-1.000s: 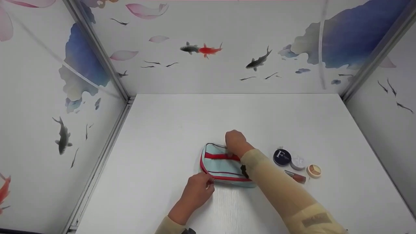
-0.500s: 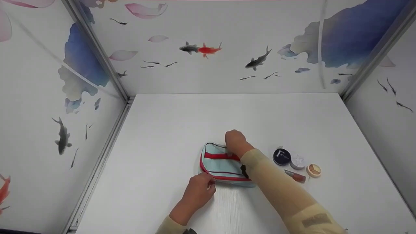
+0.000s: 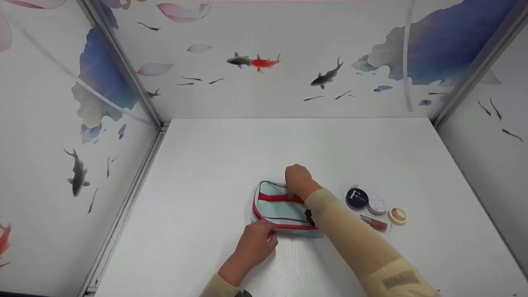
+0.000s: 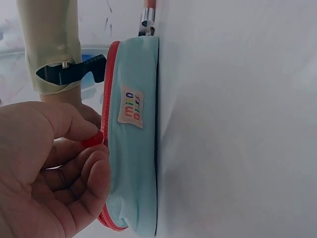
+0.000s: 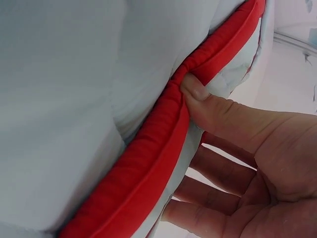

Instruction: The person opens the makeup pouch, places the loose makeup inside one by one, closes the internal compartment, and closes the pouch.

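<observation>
A light-blue cosmetic bag (image 3: 280,210) with red trim and a red strap lies on the white table. My left hand (image 3: 256,242) is at its near left edge. In the left wrist view, the thumb and forefinger of that hand pinch a red zipper pull (image 4: 93,140) on the red zipper, above a small "mino" label (image 4: 131,106). My right hand (image 3: 300,180) grips the bag's far edge. Its thumb (image 5: 198,94) presses on the red trim (image 5: 158,139), with the other fingers behind, in the right wrist view. The right forearm covers the bag's right end.
Right of the bag stand a dark round case (image 3: 357,198) marked F, a pale round case (image 3: 376,205) and a round three-colour palette (image 3: 397,216). A makeup brush (image 3: 374,222) lies before them. Printed walls (image 3: 264,90) border the table.
My left hand has slid slightly to the right along the bag's near edge, with the zipper pull. The right hand has kept its place on the far edge.
</observation>
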`<state>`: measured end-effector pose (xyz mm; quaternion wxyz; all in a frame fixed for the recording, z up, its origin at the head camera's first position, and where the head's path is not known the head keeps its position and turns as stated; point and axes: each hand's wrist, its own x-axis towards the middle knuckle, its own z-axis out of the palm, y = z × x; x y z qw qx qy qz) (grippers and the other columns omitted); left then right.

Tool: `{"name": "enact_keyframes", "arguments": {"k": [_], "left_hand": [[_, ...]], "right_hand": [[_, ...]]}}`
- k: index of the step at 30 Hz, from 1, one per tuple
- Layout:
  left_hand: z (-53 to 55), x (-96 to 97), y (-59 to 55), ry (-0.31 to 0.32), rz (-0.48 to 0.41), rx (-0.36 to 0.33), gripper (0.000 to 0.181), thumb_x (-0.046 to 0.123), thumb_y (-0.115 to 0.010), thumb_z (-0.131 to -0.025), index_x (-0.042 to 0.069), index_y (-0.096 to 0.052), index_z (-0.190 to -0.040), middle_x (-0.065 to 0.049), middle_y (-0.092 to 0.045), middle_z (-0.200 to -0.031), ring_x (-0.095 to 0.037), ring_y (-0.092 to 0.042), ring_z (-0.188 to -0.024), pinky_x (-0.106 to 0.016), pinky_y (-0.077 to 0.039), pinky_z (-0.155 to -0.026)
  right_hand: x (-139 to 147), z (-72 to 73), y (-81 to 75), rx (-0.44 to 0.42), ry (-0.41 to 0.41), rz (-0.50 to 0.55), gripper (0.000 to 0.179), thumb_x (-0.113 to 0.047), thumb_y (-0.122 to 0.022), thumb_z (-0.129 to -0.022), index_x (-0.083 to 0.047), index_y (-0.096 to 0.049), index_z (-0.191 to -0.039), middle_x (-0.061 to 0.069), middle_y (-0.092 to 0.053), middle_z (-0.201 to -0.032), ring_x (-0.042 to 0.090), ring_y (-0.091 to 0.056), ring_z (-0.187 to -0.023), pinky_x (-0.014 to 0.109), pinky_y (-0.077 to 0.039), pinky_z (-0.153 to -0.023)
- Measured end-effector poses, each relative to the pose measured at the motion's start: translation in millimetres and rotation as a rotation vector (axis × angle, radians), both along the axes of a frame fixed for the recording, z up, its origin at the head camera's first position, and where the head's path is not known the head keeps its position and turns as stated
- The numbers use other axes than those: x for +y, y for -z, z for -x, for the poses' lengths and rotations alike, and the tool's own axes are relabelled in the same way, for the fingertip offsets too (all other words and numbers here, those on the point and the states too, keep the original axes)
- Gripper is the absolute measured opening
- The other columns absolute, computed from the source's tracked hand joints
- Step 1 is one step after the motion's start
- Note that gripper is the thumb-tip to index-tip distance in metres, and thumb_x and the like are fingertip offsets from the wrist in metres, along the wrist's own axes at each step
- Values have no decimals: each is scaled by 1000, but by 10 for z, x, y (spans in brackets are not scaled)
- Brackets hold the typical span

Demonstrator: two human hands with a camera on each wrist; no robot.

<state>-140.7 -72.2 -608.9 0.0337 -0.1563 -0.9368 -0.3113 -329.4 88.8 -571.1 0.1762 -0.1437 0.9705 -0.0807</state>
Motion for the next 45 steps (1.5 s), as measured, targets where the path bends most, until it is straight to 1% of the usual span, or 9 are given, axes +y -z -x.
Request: {"name": "enact_keyframes", "arguments": {"k": [5, 11, 16, 19, 25, 29, 33, 40, 45], "left_hand": [[7, 13, -13, -2, -2, -11, 4, 12, -77, -90, 13, -75, -92, 4, -66, -81, -7, -51, -74, -23, -51, -70], [14, 64, 11, 3, 8, -10, 4, 13, -78, -91, 14, -75, -93, 4, -69, -83, -6, -52, -75, -24, -54, -73], [3, 125, 11, 4, -1, 1, 6, 13, -79, -90, 12, -77, -96, 3, -72, -86, -8, -58, -77, -26, -58, -78], [-4, 165, -3, 0, -1, 4, 6, 13, -80, -90, 12, -78, -95, 2, -74, -86, -9, -61, -79, -27, -59, -80], [-10, 207, -32, 3, 3, 14, 4, 12, -79, -88, 13, -77, -92, 3, -72, -84, -8, -59, -77, -27, -58, -78], [-15, 215, -29, 0, 3, 15, 4, 11, -80, -88, 13, -76, -91, 2, -73, -84, -9, -60, -78, -27, -58, -78], [-16, 219, -20, 0, 7, 12, 4, 12, -79, -89, 13, -76, -90, 2, -72, -84, -9, -60, -78, -27, -58, -78], [-14, 227, -7, 10, -3, 3, 4, 11, -80, -89, 11, -76, -91, 2, -70, -82, -8, -56, -76, -25, -56, -74], [-15, 228, -5, 8, -2, 11, 4, 10, -79, -89, 12, -77, -91, 3, -69, -82, -7, -55, -76, -25, -55, -73]], "right_hand": [[4, -18, 4, -6, 10, 14, 15, -5, -82, -87, -4, -77, -102, 12, -73, -97, 26, -64, -87, 43, -61, -92], [2, -17, -8, -16, 19, 20, 16, -5, -84, -86, -4, -77, -100, 11, -72, -96, 26, -64, -86, 43, -60, -90], [3, 10, 1, -3, -7, -7, 16, -5, -88, -80, -3, -79, -94, 11, -75, -94, 23, -60, -81, 42, -61, -88], [5, 13, 10, -2, -11, -10, 16, -5, -88, -80, -3, -80, -93, 11, -76, -93, 22, -59, -80, 42, -61, -87], [12, 19, 22, -1, -4, -15, 15, -6, -87, -82, -3, -79, -95, 11, -75, -93, 23, -60, -81, 42, -61, -88], [-2, 8, 14, -14, 13, -11, 17, -6, -86, -83, -3, -78, -98, 11, -73, -95, 25, -63, -84, 43, -61, -89], [-14, -6, 6, -9, 13, -17, 17, -6, -85, -85, -3, -77, -100, 12, -73, -97, 25, -63, -85, 43, -61, -90], [-10, 5, 11, -19, 36, -6, 17, -5, -83, -86, -2, -77, -101, 13, -74, -97, 26, -64, -85, 44, -61, -91], [-9, 12, 21, 6, 11, -28, 21, -7, -87, -82, -2, -78, -101, 13, -75, -98, 25, -63, -86, 43, -61, -92]]}}
